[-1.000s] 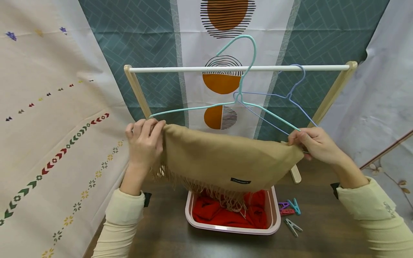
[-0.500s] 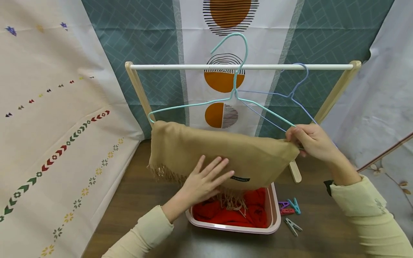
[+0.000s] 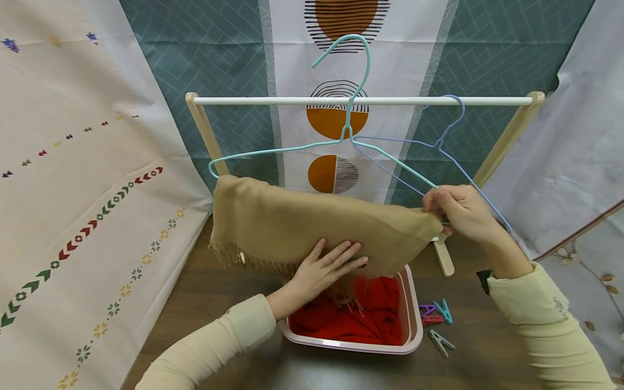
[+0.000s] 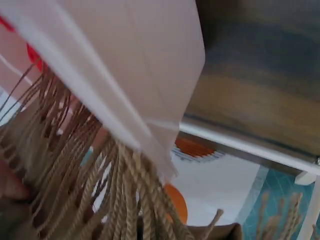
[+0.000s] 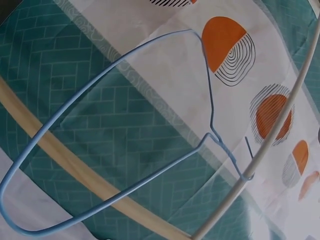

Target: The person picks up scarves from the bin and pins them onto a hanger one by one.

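Note:
A tan fringed scarf (image 3: 273,216) hangs folded over the lower bar of a mint-green hanger (image 3: 283,149). At the hanger's right end my right hand (image 3: 463,211) grips the wire and the scarf's corner. My left hand (image 3: 324,271) lies with spread fingers against the front of the scarf, covering most of its dark label. Twisted fringe (image 4: 130,190) fills the lower part of the left wrist view. The mint hanger's hook stands above the white rail (image 3: 253,101). Neither hand shows clearly in its own wrist view.
A blue hanger (image 5: 125,192) hangs from the rail at the right. Below the scarf stands a pink basket (image 3: 351,346) with red cloth (image 3: 375,319) inside. Several clothespins (image 3: 441,342) lie to its right on the dark wooden surface. Patterned cloth surrounds the rack.
My left hand has let go of the scarf's left end and moved right onto its front. The hanger and scarf have shifted left and slightly up with my right hand.

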Demonstrator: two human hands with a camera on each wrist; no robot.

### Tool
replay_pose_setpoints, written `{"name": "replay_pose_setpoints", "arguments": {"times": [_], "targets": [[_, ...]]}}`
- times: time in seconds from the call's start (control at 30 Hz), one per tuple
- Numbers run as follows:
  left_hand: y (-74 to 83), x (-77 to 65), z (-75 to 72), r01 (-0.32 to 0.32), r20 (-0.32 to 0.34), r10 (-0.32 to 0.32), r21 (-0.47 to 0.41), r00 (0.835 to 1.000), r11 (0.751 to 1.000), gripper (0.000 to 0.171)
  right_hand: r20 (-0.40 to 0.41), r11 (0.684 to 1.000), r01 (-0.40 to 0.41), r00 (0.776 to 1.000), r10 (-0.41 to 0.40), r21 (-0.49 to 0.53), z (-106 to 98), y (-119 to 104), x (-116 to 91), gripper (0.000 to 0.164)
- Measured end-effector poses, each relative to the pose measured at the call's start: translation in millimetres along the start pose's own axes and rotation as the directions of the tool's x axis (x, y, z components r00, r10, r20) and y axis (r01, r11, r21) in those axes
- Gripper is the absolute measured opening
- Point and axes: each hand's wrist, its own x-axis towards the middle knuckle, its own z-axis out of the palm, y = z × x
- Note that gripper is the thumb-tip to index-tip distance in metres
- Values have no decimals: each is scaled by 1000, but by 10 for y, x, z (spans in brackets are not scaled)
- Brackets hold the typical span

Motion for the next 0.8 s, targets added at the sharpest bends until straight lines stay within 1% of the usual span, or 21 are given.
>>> {"name": "replay_pose_setpoints", "arguments": {"times": [0.1, 0.17, 0.2, 0.27, 0.33, 0.4, 0.43, 0.5, 0.57, 0.63, 0.73, 0.8], "targets": [[-62, 50, 40, 25, -53, -27, -24, 998, 999, 56, -2, 999, 28, 1000, -28, 32, 10, 11, 8, 35], [-108, 90, 47, 24, -93, -29, -57, 995, 998, 47, -2, 997, 50, 999, -50, 59, 15, 20, 12, 36], [-128, 111, 47, 23, -118, -32, -82, 992, 996, 43, -1, 996, 59, 998, -59, 69, 17, 25, 14, 35], [-152, 159, 35, 23, -182, -49, -144, 982, 989, 35, -8, 995, 61, 998, -61, 74, 22, 35, 16, 36], [-148, 213, -1, 32, -237, -84, -215, 968, 976, 31, -21, 999, 32, 999, -32, 25, 25, 42, 16, 35], [-110, 263, -64, 54, -275, -139, -296, 951, 954, 29, -38, 998, -18, 999, 16, -65, 34, 48, 23, 35], [-78, 284, -101, 66, -283, -166, -333, 945, 941, 28, -45, 992, -47, 998, 42, -116, 39, 51, 26, 34], [-2, 325, -171, 95, -280, -217, -391, 935, 915, 27, -55, 974, -93, 995, 84, -204, 50, 64, 35, 33], [82, 356, -226, 124, -268, -253, -419, 930, 900, 27, -58, 961, -115, 993, 104, -252, 66, 83, 45, 32], [158, 379, -257, 141, -257, -269, -427, 928, 893, 27, -52, 962, -115, 993, 105, -249, 83, 101, 55, 32], [254, 412, -284, 155, -249, -280, -425, 927, 892, 29, -39, 971, -84, 996, 77, -223, 102, 124, 69, 32], [301, 425, -295, 158, -237, -277, -424, 931, 892, 30, -29, 976, -53, 998, 48, -210, 109, 132, 78, 33]]}}
